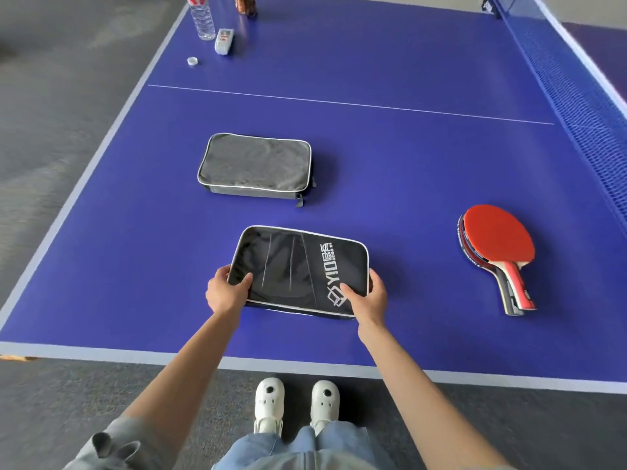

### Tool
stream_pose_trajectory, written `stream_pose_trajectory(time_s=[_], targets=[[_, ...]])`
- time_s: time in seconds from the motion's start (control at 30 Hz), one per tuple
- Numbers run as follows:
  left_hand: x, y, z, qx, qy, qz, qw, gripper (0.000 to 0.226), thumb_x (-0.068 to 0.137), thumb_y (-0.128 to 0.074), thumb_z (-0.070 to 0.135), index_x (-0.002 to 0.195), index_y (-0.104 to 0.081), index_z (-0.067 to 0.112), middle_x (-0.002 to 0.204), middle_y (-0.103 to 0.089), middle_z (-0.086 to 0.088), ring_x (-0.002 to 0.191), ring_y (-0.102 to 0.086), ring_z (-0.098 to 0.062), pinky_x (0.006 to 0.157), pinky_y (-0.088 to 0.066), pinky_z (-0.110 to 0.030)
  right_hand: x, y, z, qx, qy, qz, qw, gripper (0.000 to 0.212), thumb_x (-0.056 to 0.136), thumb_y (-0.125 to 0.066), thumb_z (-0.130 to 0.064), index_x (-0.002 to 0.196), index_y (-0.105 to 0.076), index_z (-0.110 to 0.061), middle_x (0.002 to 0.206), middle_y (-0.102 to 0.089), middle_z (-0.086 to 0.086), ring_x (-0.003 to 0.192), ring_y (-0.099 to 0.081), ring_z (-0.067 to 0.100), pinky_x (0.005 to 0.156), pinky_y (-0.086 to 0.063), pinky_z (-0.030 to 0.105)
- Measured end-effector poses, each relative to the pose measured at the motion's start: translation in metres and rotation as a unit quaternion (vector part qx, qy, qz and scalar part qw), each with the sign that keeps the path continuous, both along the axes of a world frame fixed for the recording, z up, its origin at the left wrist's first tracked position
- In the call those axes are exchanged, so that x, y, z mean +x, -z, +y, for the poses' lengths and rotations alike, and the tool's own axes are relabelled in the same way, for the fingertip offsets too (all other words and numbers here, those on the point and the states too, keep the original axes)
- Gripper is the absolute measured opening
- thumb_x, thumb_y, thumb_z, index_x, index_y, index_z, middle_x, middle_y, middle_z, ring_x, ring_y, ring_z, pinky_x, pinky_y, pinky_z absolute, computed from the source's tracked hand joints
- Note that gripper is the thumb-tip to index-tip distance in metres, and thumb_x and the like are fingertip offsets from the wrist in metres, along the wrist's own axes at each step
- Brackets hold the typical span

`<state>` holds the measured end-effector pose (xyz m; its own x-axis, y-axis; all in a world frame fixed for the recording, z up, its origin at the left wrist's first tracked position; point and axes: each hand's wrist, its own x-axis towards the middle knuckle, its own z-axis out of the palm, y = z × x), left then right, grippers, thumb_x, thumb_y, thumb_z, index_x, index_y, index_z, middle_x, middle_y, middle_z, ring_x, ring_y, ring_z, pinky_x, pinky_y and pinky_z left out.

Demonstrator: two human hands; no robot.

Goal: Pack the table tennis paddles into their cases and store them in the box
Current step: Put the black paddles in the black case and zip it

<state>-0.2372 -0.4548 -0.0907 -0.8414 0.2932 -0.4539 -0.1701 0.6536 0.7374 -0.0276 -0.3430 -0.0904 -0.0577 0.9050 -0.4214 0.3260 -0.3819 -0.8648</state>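
Observation:
A black paddle case [298, 269] with white piping and a white logo lies near the front edge of the blue table [407, 164]. My left hand [226, 289] grips its near left corner, thumb on top. My right hand [368, 295] grips its near right corner the same way. Farther back lies a grey paddle case [255, 166], zipped, untouched. To the right, two paddles [497, 252] rest stacked, red rubber up, handles pointing toward me. No box is in view.
A net [583, 106] runs along the table's right side. At the far left corner stand a clear water bottle [202, 18], its loose cap [192, 61], a small white packet [224, 41] and a dark can [246, 5]. Grey carpet surrounds the table.

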Motion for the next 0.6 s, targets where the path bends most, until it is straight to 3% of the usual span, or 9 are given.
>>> stream_pose_trajectory(time_s=[0.3,0.6], targets=[[-0.087,0.002,-0.039,-0.05,-0.029,0.042,0.997,0.039,0.084,-0.064,0.025,0.12,-0.058,0.014,0.115,-0.06,-0.014,0.106,-0.057,-0.034,0.089,-0.052,-0.048,-0.108,0.007,-0.018,0.054,-0.083,-0.003,0.995,0.064,0.074,-0.075,-0.004,0.132,-0.047,-0.007,0.13,-0.052,0.007,0.118,-0.049,0.024,0.102,-0.043,0.041],[-0.1,0.008,-0.035,-0.075,0.019,0.117,0.99,0.04,0.089,-0.059,0.022,0.126,-0.053,0.007,0.129,-0.049,-0.016,0.118,-0.038,-0.037,0.098,-0.033,-0.039,-0.126,0.019,-0.022,0.08,-0.07,-0.023,0.994,0.062,0.075,-0.072,-0.004,0.132,-0.046,-0.01,0.13,-0.05,0.005,0.12,-0.047,0.024,0.103,-0.042,0.044]])
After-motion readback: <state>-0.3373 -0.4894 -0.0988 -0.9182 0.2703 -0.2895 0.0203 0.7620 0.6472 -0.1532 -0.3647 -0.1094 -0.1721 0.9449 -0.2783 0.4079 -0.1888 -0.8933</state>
